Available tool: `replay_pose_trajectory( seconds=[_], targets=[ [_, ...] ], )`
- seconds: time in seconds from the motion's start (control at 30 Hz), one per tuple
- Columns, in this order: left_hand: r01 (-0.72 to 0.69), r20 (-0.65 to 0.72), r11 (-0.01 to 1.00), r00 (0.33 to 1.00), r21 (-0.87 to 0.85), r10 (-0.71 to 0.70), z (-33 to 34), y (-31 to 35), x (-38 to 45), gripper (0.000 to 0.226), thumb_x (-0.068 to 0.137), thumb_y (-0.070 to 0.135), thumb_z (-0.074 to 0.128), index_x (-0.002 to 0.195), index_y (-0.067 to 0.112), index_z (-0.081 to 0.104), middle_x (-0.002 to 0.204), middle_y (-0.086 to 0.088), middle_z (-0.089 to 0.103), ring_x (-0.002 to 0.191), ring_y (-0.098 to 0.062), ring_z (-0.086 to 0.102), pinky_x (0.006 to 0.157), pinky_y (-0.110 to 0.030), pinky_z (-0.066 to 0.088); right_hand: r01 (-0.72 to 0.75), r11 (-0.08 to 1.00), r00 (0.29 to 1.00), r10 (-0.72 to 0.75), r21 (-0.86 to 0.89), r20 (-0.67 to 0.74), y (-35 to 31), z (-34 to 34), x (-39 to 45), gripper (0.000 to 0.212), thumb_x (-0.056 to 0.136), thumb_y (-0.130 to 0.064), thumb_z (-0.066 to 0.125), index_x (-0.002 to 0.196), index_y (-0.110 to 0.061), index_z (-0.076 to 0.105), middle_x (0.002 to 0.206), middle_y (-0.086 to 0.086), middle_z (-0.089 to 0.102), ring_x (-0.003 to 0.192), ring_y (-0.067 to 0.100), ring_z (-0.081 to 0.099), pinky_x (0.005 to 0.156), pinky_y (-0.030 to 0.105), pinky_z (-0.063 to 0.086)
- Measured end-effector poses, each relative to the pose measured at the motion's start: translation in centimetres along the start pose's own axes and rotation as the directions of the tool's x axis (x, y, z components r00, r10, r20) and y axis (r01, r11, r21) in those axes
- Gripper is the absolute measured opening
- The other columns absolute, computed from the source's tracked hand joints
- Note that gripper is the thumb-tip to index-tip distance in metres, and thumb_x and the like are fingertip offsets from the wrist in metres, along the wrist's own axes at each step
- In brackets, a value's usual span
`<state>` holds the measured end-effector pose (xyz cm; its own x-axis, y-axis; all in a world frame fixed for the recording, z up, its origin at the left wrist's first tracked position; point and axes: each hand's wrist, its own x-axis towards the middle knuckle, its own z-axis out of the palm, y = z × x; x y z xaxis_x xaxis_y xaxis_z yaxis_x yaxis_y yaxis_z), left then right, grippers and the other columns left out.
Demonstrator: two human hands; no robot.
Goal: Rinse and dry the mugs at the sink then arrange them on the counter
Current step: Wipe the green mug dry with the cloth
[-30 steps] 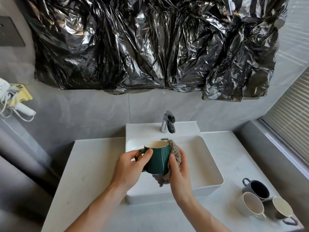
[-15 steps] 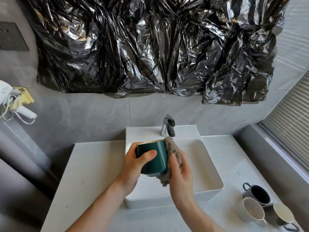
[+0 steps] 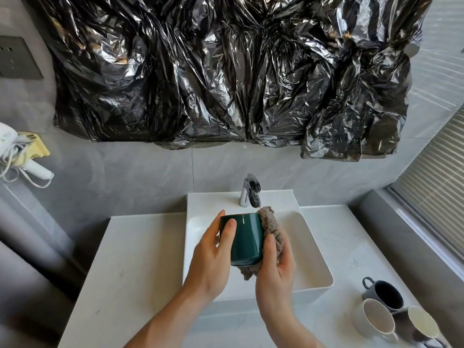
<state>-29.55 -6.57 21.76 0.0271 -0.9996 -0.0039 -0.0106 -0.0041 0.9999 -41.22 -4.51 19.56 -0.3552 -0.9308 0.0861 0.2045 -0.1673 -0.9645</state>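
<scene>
I hold a dark green mug [image 3: 247, 238] over the white sink [image 3: 311, 262]. My left hand [image 3: 213, 257] grips its left side, thumb across the front, and the handle is hidden. My right hand [image 3: 275, 267] presses a grey-brown cloth [image 3: 272, 226] against the mug's right side and underside. The mug is tipped away from me, so its opening is barely seen. Three more mugs stand on the counter at the lower right: a dark grey mug [image 3: 384, 293], a white mug [image 3: 375, 320] and a grey mug with a cream inside [image 3: 421, 325].
A chrome tap [image 3: 249, 190] stands behind the basin. The white counter [image 3: 130, 259] stretches left and right of the sink. Black plastic sheeting [image 3: 226, 71] covers the wall above. A white hair dryer [image 3: 15, 156] hangs at the left, a window blind [image 3: 437, 172] at the right.
The mug has tipped away from me, so its cream inside no longer shows. My left hand moved from the handle side to the mug's wall, and the cloth slid up its right side.
</scene>
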Motion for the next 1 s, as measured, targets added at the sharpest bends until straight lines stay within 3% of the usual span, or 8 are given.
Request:
replay_pose_trajectory(
  seconds=[0.2,0.33,0.47,0.53,0.67,0.77,0.9,1.0],
  targets=[
    [0.143,0.030,0.967,0.990,-0.211,-0.139,0.6,0.1,0.2,0.055,0.081,0.066,0.072,0.116,0.023,0.069,0.116,-0.006,0.075,0.105,-0.025,0.073,0.085,-0.047,0.063,0.251,0.954,0.966,-0.238,-0.160,0.098,-0.6,0.1,-1.1,0.041,0.099,-0.029,0.054,0.136,-0.042,0.062,0.144,-0.011,0.053,0.111,0.024,0.066,0.062,0.034,0.058],
    [0.162,0.058,0.936,0.987,-0.311,-0.151,0.1,-0.1,0.2,0.062,0.077,0.057,0.082,0.123,0.017,0.070,0.119,-0.011,0.077,0.114,-0.034,0.072,0.097,-0.060,0.058,0.348,0.886,0.933,-0.295,-0.305,0.207,-0.3,-0.6,-1.4,0.046,0.099,-0.034,0.052,0.145,-0.036,0.058,0.157,-0.007,0.044,0.126,0.041,0.060,0.086,0.072,0.054],
    [0.135,0.083,0.936,0.990,-0.325,-0.114,-0.1,-0.3,-0.1,0.060,0.079,0.056,0.075,0.127,0.021,0.069,0.123,-0.012,0.074,0.118,-0.039,0.067,0.098,-0.066,0.054,0.064,0.971,0.997,-0.052,-0.228,0.056,-0.9,-0.8,-0.4,0.049,0.097,-0.066,0.046,0.121,-0.030,0.068,0.109,0.002,0.070,0.098,0.039,0.065,0.077,0.064,0.057],
    [0.138,0.111,0.948,0.988,-0.287,-0.110,0.0,-0.1,0.0,0.059,0.081,0.058,0.070,0.128,0.022,0.068,0.123,-0.010,0.074,0.118,-0.035,0.068,0.098,-0.062,0.056,-0.016,0.984,0.999,0.023,-0.176,0.039,-1.2,-0.7,-0.3,0.052,0.094,-0.066,0.045,0.106,-0.020,0.067,0.089,0.020,0.063,0.081,0.048,0.058,0.065,0.059,0.053],
    [0.184,0.171,0.954,0.974,-0.235,-0.146,-0.2,0.6,0.2,0.055,0.092,0.059,0.055,0.130,0.022,0.069,0.125,-0.007,0.075,0.118,-0.026,0.069,0.098,-0.049,0.057,0.072,0.990,0.995,-0.062,-0.118,0.084,-1.3,-0.4,-1.1,0.043,0.099,-0.050,0.047,0.131,-0.026,0.064,0.106,0.019,0.065,0.081,0.027,0.059,0.059,0.033,0.051],
    [0.186,0.239,0.946,0.963,-0.264,-0.123,-0.4,0.6,-0.2,0.059,0.084,0.058,0.069,0.130,0.021,0.068,0.123,-0.013,0.074,0.113,-0.030,0.071,0.096,-0.055,0.057,0.138,0.980,0.985,-0.120,-0.146,0.125,-1.2,-0.8,-0.7,0.045,0.100,-0.050,0.047,0.137,-0.028,0.061,0.117,0.014,0.065,0.089,0.027,0.061,0.062,0.037,0.053],
    [0.094,0.256,0.966,0.966,-0.241,-0.030,-0.4,0.3,-0.4,0.053,0.076,0.021,0.082,0.125,0.005,0.066,0.111,-0.024,0.073,0.093,-0.037,0.071,0.076,-0.047,0.061,0.027,0.993,0.998,-0.021,-0.117,0.053,-1.7,-0.8,-0.3,0.033,0.101,-0.043,0.046,0.110,-0.021,0.069,0.083,0.009,0.063,0.065,0.025,0.055,0.053,0.041,0.049],
    [0.023,0.234,0.988,0.972,-0.151,0.013,-0.7,-0.1,-0.3,0.065,0.069,0.007,0.089,0.128,0.016,0.063,0.116,-0.011,0.075,0.106,-0.035,0.072,0.079,-0.047,0.063,-0.119,0.989,0.991,0.123,-0.084,0.048,-2.3,-1.0,-0.4,0.032,0.102,-0.044,0.049,0.095,-0.017,0.064,0.066,0.016,0.054,0.054,0.031,0.050,0.049,0.044,0.042]
  ],
)
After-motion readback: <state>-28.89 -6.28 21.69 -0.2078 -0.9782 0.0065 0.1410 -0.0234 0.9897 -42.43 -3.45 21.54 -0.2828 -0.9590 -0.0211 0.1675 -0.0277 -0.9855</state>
